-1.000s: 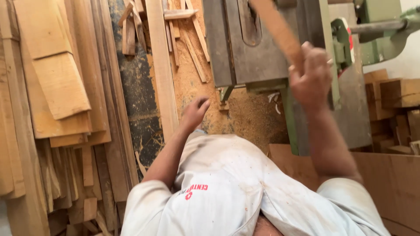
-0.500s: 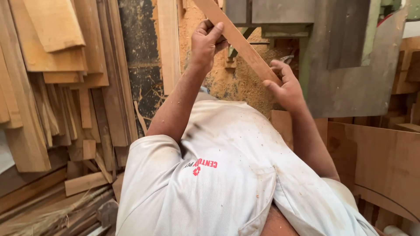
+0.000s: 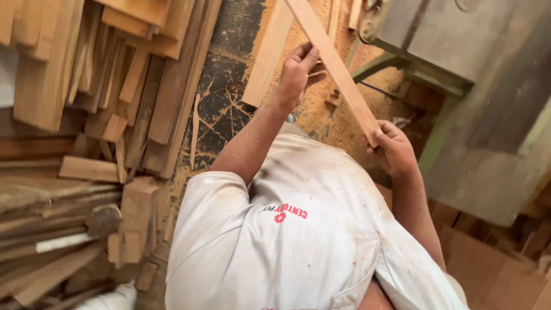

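Head view, looking down over the person's white T-shirt (image 3: 298, 241). Both hands are holding one long, narrow wooden strip (image 3: 336, 69), which is running diagonally from the top centre of the frame down toward the right, above the sawdust-covered floor (image 3: 321, 123).

Left hand (image 3: 298, 72): fingers are curling together around the strip's left edge near its middle, thumb side facing the camera; grip is closed on the wood.

Right hand (image 3: 393, 148): fingers are wrapping the strip's lower end, clamped on it; the end of the strip is sitting against the palm, partly hidden.

Surroundings: a grey metal machine table (image 3: 459, 40) on a green frame (image 3: 442, 132) is standing just right of the strip. A second pale board (image 3: 267, 57) is lying on the floor beside the left hand, apart from it. A stack of wooden offcuts and planks (image 3: 103, 115) is filling the left side of the frame. Brown plywood sheets (image 3: 493, 264) are lying at the lower right.
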